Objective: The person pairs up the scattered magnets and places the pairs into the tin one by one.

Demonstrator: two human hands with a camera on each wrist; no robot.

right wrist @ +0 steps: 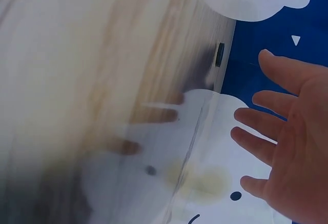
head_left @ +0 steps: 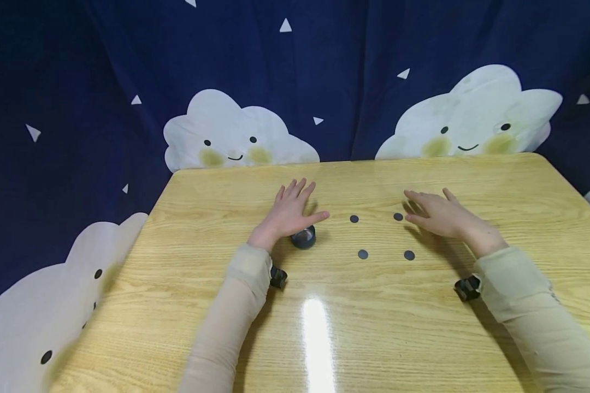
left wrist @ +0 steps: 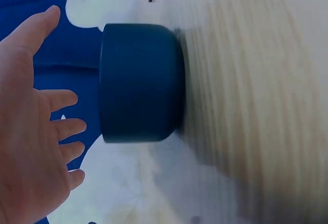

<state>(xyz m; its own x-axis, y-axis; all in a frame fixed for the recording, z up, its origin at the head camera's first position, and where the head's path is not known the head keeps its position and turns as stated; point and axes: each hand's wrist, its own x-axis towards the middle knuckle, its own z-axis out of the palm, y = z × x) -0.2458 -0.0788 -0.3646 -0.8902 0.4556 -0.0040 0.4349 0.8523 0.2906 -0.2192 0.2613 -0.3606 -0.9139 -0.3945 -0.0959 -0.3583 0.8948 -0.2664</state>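
My left hand (head_left: 290,214) hovers over the left-middle of the table, fingers spread and holding nothing. Just below its palm stands a small dark blue cup (head_left: 303,238), upright on the wood; the left wrist view shows the cup's smooth side (left wrist: 141,83) beside the fingers. Over the right half my right hand (head_left: 440,213) is held with fingers extended, its fingertips near a small dark disc (head_left: 398,216). Several such flat discs lie between the hands, among them a back left disc (head_left: 354,219), a front left disc (head_left: 363,254) and a front right disc (head_left: 409,255).
The wooden table (head_left: 373,338) has rounded back corners. Behind it hangs a dark blue curtain (head_left: 334,71) with white clouds and triangles. A dark wrist camera (head_left: 277,277) sits under the left sleeve, another wrist camera (head_left: 467,288) under the right one.
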